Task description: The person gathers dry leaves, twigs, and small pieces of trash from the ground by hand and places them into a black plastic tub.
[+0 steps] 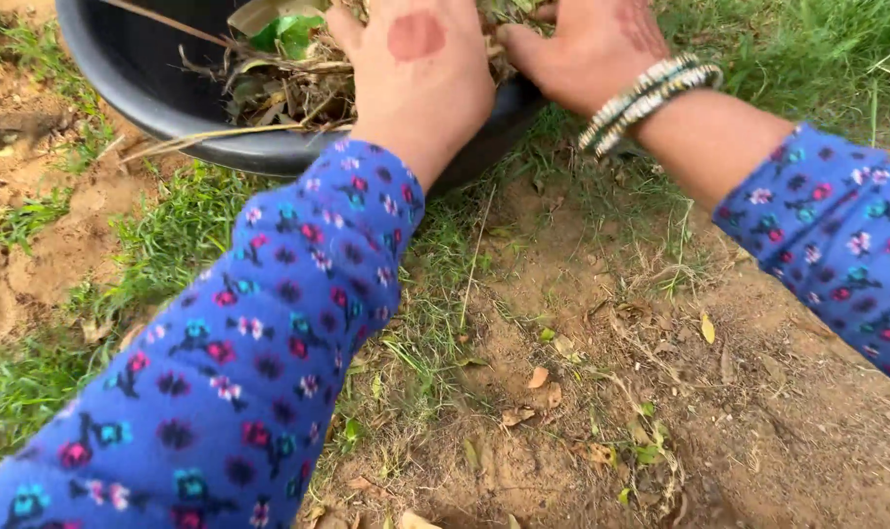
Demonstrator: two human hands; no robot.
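Both my hands rest palm-down on a heap of dry leaves and twigs (288, 83) inside a black round tub (171, 108) at the top of the head view. My left hand (421, 64) presses on the middle of the heap. My right hand (592, 44), with several beaded bangles (646, 98) on the wrist, lies at the tub's right rim. The fingers of both hands are cut off by the frame's top edge, so their grip is hidden. Both arms wear blue flowered sleeves (259, 343).
The tub stands on patchy grass (171, 235). Bare brown soil (660, 392) with scattered dry leaves and thin roots fills the lower right. Sandy ground (34, 255) lies at the left. Greener grass (807, 49) grows at the top right.
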